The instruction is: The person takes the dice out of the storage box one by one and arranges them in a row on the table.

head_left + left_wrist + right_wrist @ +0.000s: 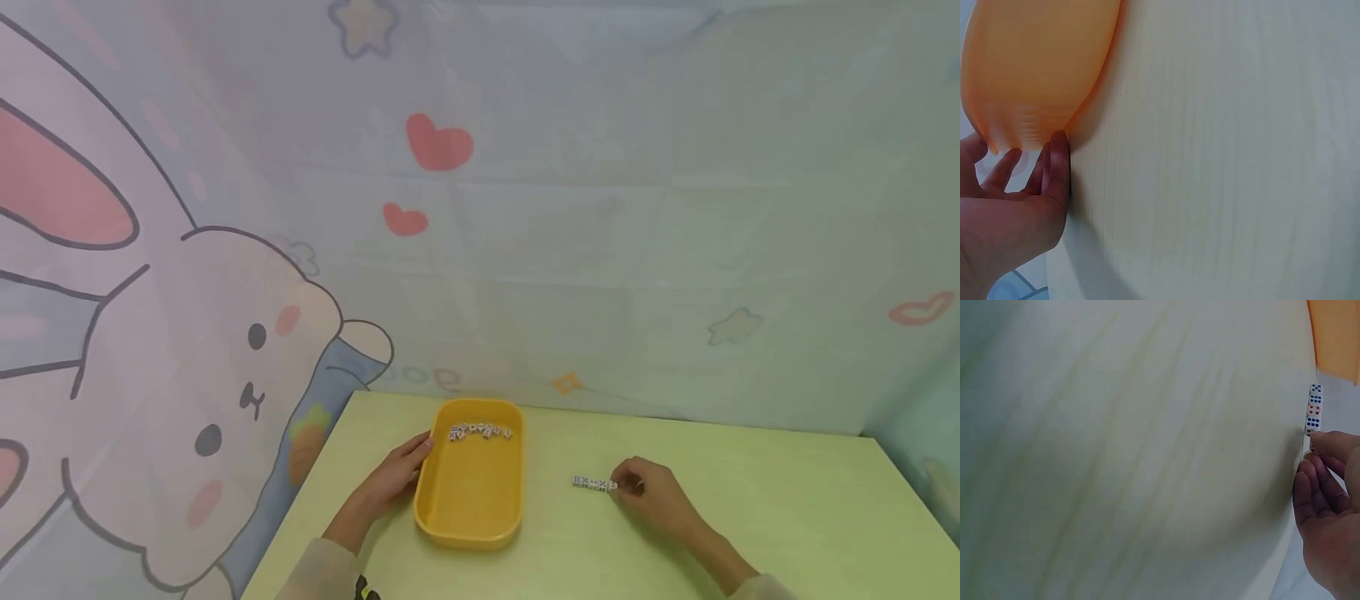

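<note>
A yellow plastic tray (468, 500) stands on the table, with several small white dice (481, 430) lying loose near its far end. My left hand (397, 479) holds the tray by its left side; in the left wrist view its fingers (1054, 162) touch the outer wall and the thumb is at the rim. To the right of the tray, several white dice form a straight row (590, 483), touching side by side. At the row's right end, my right hand (656, 496) pinches a die (612, 485) between thumb and fingertips, partly hidden in the right wrist view.
The pale yellow-green tabletop (787, 500) reaches back to a hanging cloth (600, 208) printed with hearts, stars and a large rabbit (202, 375). A small black-and-yellow object (365, 588) shows by the left sleeve at the lower edge.
</note>
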`<action>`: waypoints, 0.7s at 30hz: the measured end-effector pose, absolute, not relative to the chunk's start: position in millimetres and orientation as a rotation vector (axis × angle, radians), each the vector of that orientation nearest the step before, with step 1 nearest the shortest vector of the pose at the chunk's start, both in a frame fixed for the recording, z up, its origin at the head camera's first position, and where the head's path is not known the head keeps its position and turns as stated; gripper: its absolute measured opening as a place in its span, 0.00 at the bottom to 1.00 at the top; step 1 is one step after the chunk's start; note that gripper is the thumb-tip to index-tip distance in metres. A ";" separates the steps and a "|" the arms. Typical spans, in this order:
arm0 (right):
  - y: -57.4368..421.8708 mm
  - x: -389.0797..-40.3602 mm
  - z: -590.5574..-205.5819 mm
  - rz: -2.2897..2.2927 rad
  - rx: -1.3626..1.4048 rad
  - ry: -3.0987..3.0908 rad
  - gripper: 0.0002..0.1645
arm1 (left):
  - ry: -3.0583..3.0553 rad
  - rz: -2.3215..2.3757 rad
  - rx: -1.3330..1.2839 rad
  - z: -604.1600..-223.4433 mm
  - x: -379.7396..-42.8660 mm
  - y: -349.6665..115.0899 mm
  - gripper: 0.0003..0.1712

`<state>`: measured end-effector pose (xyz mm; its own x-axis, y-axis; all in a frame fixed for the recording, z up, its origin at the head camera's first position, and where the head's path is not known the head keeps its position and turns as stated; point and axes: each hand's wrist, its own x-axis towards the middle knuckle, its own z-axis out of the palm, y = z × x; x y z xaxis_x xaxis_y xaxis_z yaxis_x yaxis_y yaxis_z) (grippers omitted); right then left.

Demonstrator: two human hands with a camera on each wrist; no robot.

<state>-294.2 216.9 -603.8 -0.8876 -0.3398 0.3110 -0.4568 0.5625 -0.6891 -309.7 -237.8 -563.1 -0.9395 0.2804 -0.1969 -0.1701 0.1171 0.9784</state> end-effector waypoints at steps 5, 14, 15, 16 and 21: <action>214.2 -294.2 -606.5 1.248 0.643 -2.664 0.10 | 2.070 1.891 0.118 -563.0 -308.4 -237.5 0.39; 218.5 -290.5 -607.5 1.278 0.647 -2.694 0.09 | 2.088 1.871 0.123 -563.9 -308.8 -236.5 0.38; 218.7 -290.3 -607.7 1.292 0.651 -2.695 0.08 | 2.098 1.869 0.118 -563.9 -309.0 -237.1 0.38; 218.9 -290.0 -607.6 1.309 0.650 -2.696 0.08 | 2.102 1.870 0.116 -564.1 -309.3 -237.8 0.38; 219.6 -284.4 -605.9 1.373 0.652 -2.704 0.09 | 2.085 1.875 0.131 -565.8 -307.9 -240.1 0.38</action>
